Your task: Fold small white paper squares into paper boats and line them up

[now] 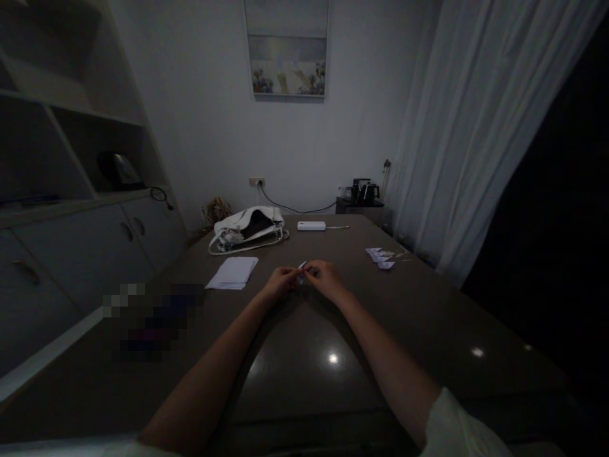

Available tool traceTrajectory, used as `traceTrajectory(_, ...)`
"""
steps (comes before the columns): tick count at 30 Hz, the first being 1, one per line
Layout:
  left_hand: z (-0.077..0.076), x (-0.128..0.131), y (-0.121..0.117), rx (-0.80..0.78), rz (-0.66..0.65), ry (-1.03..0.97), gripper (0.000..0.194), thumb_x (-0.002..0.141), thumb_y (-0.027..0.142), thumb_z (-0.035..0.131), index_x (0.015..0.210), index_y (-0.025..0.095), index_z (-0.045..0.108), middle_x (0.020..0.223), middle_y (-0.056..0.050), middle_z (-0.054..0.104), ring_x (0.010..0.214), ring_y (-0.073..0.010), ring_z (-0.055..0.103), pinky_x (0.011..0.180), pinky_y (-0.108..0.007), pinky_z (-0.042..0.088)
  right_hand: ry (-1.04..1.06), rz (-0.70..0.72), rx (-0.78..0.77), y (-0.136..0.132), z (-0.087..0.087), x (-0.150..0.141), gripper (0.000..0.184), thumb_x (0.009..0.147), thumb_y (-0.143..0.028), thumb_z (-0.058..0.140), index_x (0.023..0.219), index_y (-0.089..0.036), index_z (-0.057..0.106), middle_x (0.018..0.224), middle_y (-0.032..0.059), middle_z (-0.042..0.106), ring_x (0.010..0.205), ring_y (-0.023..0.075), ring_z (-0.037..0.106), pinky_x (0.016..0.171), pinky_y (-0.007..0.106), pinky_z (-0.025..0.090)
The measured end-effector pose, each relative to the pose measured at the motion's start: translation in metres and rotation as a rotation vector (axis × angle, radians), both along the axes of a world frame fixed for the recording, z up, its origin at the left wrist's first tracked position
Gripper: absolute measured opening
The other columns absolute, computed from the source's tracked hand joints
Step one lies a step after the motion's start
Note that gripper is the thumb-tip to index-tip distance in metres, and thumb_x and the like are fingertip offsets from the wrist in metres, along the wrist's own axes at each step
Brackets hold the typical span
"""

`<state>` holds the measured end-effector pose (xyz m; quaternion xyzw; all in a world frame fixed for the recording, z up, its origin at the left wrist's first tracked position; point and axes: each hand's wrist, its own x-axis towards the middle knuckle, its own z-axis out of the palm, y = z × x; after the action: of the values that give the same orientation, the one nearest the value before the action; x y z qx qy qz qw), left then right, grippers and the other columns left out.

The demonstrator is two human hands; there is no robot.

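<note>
Between my two hands, above the middle of the table, is a small piece of folded white paper [301, 273]. My left hand [281, 281] is closed on its left side, fingers curled. My right hand [325, 277] pinches it from the right, with the fingertips of both hands almost meeting. Most of the paper is hidden by the fingers, so its exact shape cannot be made out. Left of my left hand lies a stack of white paper sheets [234, 273]. Several small folded paper pieces [379, 257] lie in a group to the right of my right hand.
A white handbag [247, 227] stands open at the table's back left. Beside it lies a white power bank [311, 226] with a short cable. A blurred-out dark patch [159, 320] covers something at the left. Behind the table, a kettle [368, 192] stands on a small cabinet.
</note>
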<state>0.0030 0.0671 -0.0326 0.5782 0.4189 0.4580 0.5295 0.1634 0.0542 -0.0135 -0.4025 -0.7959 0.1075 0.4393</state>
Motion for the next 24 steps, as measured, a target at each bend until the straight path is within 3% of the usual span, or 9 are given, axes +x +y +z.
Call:
traceTrajectory(9,0.005,0.005,-0.007,0.080,0.029,0.002,0.038,0.058,0.044,0.070,0.074,0.011,0.058,0.050,0.005,0.049,0.041,-0.0056,0.041,0.041,-0.018,0.028,0.116,-0.136,-0.081,0.006,-0.009,-0.003,0.015,0.072,-0.028,0.058,0.071,-0.016,0.067,0.067,0.0041,0.067,0.057,0.0130,0.057,0.054,0.022,0.040)
traceTrajectory(15,0.010,0.008,-0.015,0.114,0.051,0.023,0.044,0.059,0.046,0.069,0.084,0.013,0.054,0.052,0.006,0.048,0.039,-0.0054,0.041,0.038,-0.017,0.027,0.290,-0.069,-0.188,0.018,-0.019,-0.005,0.017,0.069,-0.028,0.059,0.070,-0.013,0.068,0.066,0.0058,0.068,0.059,0.0151,0.060,0.054,0.023,0.041)
traceTrajectory(24,0.007,0.006,-0.012,0.104,0.037,0.036,0.045,0.059,0.047,0.069,0.085,0.012,0.057,0.052,0.005,0.048,0.039,-0.0059,0.042,0.038,-0.016,0.030,0.272,-0.061,-0.156,0.013,-0.015,-0.003,0.015,0.068,-0.027,0.059,0.068,-0.014,0.068,0.064,0.0052,0.067,0.056,0.0147,0.059,0.052,0.022,0.040)
